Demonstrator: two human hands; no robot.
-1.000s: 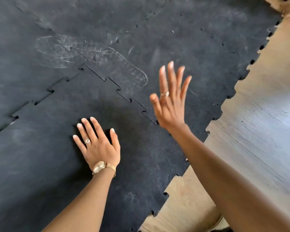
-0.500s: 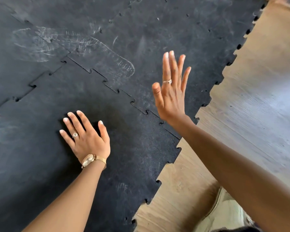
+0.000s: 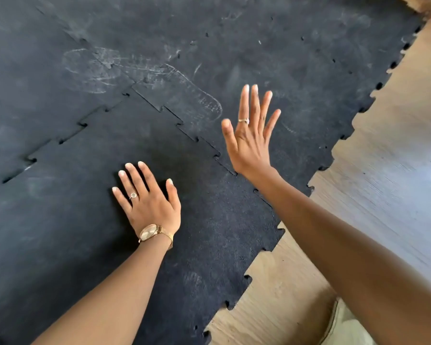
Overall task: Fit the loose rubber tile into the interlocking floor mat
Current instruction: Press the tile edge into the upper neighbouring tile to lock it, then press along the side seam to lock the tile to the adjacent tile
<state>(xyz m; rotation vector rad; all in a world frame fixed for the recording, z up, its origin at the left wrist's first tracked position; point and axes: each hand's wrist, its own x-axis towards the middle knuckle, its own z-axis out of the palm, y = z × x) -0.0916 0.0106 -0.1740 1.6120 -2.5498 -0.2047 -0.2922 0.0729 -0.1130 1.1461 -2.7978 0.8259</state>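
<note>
The black rubber tile (image 3: 90, 220) lies in the near corner of the black interlocking floor mat (image 3: 271, 46). Its toothed edges meet the neighbouring tiles along a zigzag seam (image 3: 184, 125), with small gaps showing at the left seam. My left hand (image 3: 147, 197) lies flat, palm down, on the tile, fingers spread; it wears a ring and a gold watch. My right hand (image 3: 251, 135) is raised above the seam on the right, palm down and tilted, fingers apart, holding nothing.
Bare wooden floor (image 3: 383, 183) runs along the mat's toothed right edge. Pale shoe-print marks (image 3: 144, 73) cross the mat beyond the tile. A bit of light cloth (image 3: 346, 327) shows at the bottom right, under my right arm.
The camera view has shifted a little. My right hand stays raised over the seam and my left hand stays flat on the tile.
</note>
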